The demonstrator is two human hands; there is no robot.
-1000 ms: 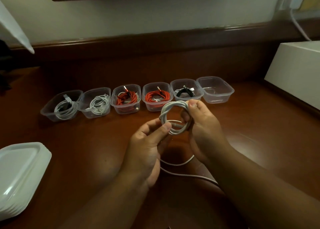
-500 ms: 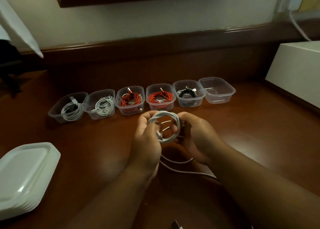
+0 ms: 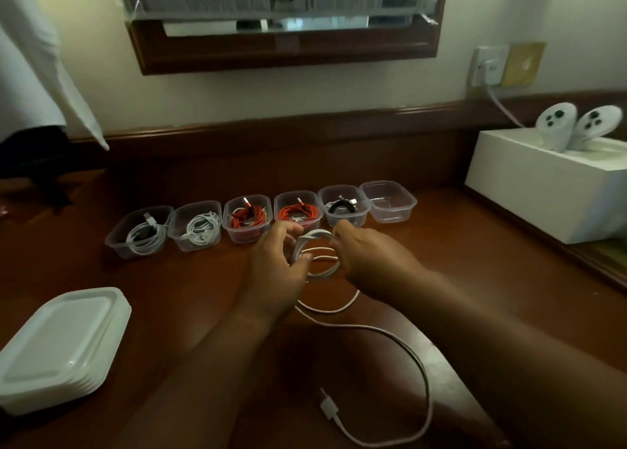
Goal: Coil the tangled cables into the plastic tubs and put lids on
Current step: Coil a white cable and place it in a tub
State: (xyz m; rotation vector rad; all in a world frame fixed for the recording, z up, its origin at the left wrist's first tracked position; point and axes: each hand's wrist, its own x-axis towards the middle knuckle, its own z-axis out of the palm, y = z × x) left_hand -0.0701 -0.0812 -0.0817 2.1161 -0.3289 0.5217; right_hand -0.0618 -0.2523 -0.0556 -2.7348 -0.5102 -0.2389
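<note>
Coiling step: left hand [image 3: 274, 272] and right hand [image 3: 369, 262] both grip the white cable [image 3: 317, 257] coil (tail loose), next needing winding, then empty tub [image 3: 390, 201].

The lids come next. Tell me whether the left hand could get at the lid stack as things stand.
Probably yes. The lid stack lies uncovered on the left hand's side, with bare desk between, but that hand grips the white cable coil.

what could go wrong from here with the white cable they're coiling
The white cable is only part coiled between the left hand and right hand; its loose tail trails to the desk's near edge and could snag. If the grip slackens the loops may spring open before reaching the empty tub.
</note>
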